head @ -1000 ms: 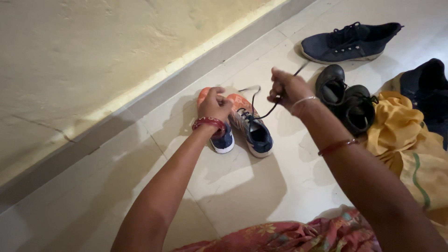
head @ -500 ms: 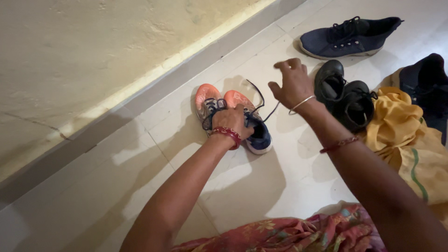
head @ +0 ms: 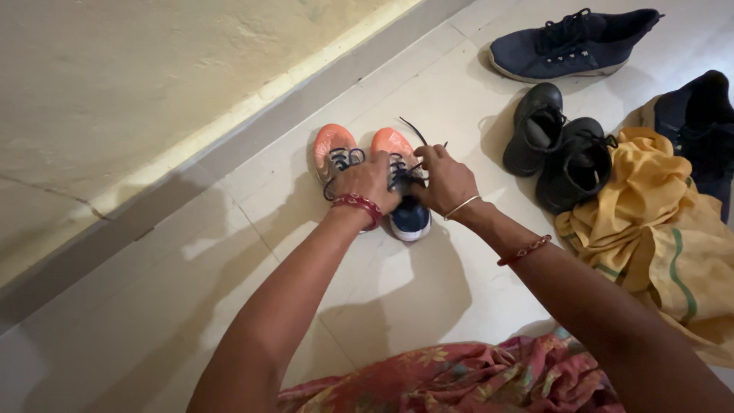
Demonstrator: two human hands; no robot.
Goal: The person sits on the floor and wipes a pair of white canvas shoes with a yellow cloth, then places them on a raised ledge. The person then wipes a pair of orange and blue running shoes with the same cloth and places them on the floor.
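Fingers of both hands close on the dark laces of a small orange-and-blue sports shoe as a person seated on a pale tiled floor (head: 428, 291) works at its lacing. From the left of the view, a cream wall (head: 115, 84) and its grey skirting run diagonally past the pair of shoes, which stand side by side near the skirting with their orange toes pointing at it. The left hand (head: 367, 181), a red bangle at the wrist, curls over the tongues of the pair, its fingers pinched shut on lace; it hides most of the left shoe (head: 334, 153). The right hand (head: 446, 182), wearing a thin silver bangle, grips the lace of the right shoe (head: 403, 187), and a loose lace end (head: 413, 130) sticks up past the toe. Good lacing at this point would seem to call for even tension from both hands, with the shoe held flat against the floor and the loose end kept free of the knot. Further right, a pair of black shoes (head: 562, 149) sits well apart, a navy trainer (head: 569, 46) lies beyond them, and a crumpled yellow cloth (head: 650, 214) lies at the edge. A floral garment (head: 459, 382) fills the foreground.
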